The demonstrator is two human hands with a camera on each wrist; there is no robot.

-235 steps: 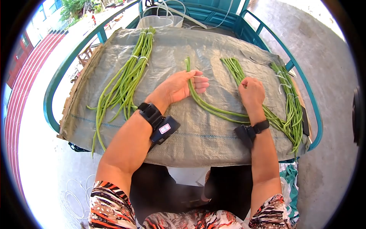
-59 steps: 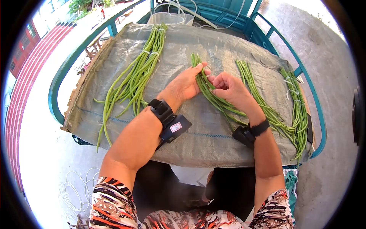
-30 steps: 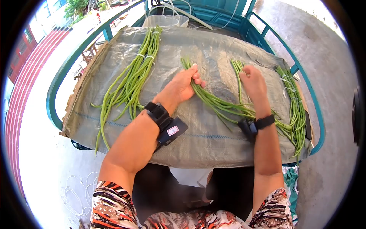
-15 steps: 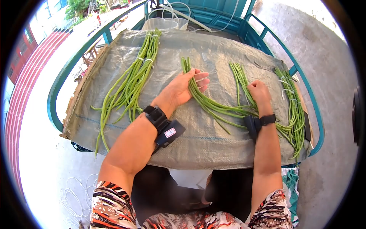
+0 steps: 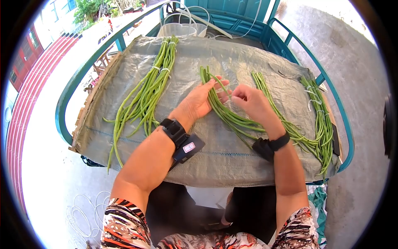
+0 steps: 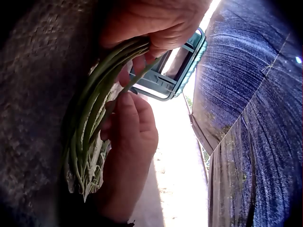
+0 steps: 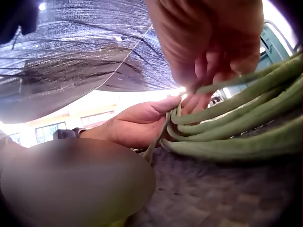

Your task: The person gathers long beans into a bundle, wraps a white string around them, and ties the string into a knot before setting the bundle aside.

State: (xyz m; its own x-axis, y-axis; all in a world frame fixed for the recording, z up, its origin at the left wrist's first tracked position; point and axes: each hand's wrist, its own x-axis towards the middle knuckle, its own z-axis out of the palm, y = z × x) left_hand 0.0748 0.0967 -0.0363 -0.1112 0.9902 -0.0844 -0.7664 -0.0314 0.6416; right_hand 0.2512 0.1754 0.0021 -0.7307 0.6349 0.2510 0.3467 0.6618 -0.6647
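My left hand (image 5: 198, 100) holds a bunch of yardlong beans (image 5: 224, 113) near its upper ends, the thumb across them and the fingers partly extended behind. Close beside it, my right hand (image 5: 253, 104) pinches a single long bean (image 6: 138, 78) between thumb and forefinger; its end slants over to the left hand. The bunch curves down to the right, passing beneath the right wrist. A smaller loose pile of beans (image 5: 260, 84) lies just right of my right hand. In the right wrist view, several bean stems (image 7: 236, 106) run from the left thumb toward the right edge.
A bundle of beans (image 5: 154, 85) tied with white bands lies at the left of the grey woven sheet (image 5: 207, 166). Another tied bundle (image 5: 321, 112) lies along the right edge. Teal rails (image 5: 68, 95) flank the cart bed, and clear plastic tubs (image 5: 178, 30) stand behind.
The left hand's bunch has grown from a few beans, while the loose pile has thinned. Since half a second ago, my right hand has moved left from the pile to the left hand, bringing a bean.
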